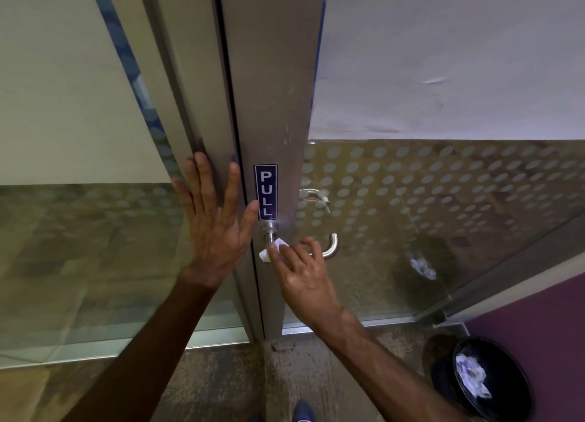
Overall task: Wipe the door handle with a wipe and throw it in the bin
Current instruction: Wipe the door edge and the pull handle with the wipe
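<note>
A steel lever door handle (330, 246) juts from the metal door stile (278, 105) just below a blue PULL sign (266, 192). My right hand (302, 271) presses a small white wipe (272, 250) against the handle near its round base. My left hand (212, 222) lies flat with fingers spread on the door frame to the left of the sign. A black bin (484, 379) lined with a dark bag and holding crumpled paper stands on the floor at the lower right.
Glass panels with frosted dots flank the door; the right one reflects the bin (422, 265). A purple wall (538, 311) is behind the bin. The speckled floor (300, 368) lies below, with the toe of my shoe (302, 412) at the bottom edge.
</note>
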A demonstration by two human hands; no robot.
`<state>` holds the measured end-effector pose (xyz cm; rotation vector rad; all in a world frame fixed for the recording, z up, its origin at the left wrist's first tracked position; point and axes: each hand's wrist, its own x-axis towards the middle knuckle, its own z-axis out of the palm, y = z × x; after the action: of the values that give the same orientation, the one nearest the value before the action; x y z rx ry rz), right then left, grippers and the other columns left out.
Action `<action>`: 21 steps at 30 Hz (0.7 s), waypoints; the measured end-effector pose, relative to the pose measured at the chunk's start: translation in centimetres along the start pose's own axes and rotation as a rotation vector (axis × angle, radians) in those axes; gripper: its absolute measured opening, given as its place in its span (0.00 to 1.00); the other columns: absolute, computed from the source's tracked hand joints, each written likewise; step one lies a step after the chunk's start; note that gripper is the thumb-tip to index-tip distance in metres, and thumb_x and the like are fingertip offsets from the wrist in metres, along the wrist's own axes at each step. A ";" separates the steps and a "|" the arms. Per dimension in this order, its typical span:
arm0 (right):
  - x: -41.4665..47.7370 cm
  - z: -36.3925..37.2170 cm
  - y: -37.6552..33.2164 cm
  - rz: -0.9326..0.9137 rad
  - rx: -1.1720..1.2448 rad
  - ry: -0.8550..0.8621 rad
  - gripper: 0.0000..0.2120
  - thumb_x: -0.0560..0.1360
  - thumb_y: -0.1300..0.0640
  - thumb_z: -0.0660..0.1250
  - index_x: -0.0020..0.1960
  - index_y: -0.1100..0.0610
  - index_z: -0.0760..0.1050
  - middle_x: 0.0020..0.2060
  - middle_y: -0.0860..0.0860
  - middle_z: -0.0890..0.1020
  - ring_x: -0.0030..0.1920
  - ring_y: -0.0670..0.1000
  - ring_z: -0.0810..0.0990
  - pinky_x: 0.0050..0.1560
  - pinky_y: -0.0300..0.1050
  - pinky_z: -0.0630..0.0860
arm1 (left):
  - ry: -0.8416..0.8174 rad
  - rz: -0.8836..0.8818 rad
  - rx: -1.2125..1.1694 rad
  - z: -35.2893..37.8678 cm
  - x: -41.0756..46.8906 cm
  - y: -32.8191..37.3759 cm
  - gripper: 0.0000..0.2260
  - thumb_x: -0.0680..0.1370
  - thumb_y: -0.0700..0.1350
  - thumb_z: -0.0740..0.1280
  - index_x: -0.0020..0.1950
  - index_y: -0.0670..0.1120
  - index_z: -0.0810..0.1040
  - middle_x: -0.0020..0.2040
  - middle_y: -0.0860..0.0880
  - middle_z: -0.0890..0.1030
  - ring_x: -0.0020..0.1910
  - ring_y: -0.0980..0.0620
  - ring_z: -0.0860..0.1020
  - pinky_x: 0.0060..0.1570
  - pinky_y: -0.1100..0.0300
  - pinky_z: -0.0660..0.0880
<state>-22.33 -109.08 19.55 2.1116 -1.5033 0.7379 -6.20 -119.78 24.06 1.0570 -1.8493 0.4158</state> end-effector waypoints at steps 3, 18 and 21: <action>2.0 0.1 -1.9 0.200 0.000 -0.076 0.11 0.77 0.65 0.68 0.58 0.62 0.83 0.38 0.55 0.85 0.38 0.56 0.82 0.54 0.53 0.76 | -0.014 -0.002 0.010 -0.2 0.1 0.2 0.32 0.88 0.60 0.52 0.86 0.56 0.37 0.84 0.51 0.28 0.84 0.47 0.31 0.81 0.43 0.31; 0.7 -1.3 0.6 -0.147 -0.097 0.035 0.13 0.76 0.65 0.69 0.59 0.62 0.84 0.39 0.54 0.84 0.40 0.54 0.82 0.57 0.58 0.80 | -0.022 -0.002 -0.005 -0.3 0.1 0.3 0.33 0.88 0.60 0.53 0.85 0.57 0.36 0.84 0.52 0.28 0.84 0.48 0.31 0.81 0.42 0.32; 0.4 -2.3 2.5 -0.338 -0.076 0.024 0.13 0.77 0.67 0.66 0.59 0.63 0.84 0.46 0.58 0.86 0.44 0.55 0.84 0.55 0.58 0.80 | -0.017 0.001 -0.008 -0.3 0.1 0.3 0.33 0.88 0.60 0.54 0.85 0.57 0.36 0.84 0.52 0.28 0.84 0.48 0.31 0.81 0.42 0.33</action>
<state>-24.94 -108.69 21.67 2.2118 -1.1021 0.5695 -6.30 -119.41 24.35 1.0574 -1.8651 0.4012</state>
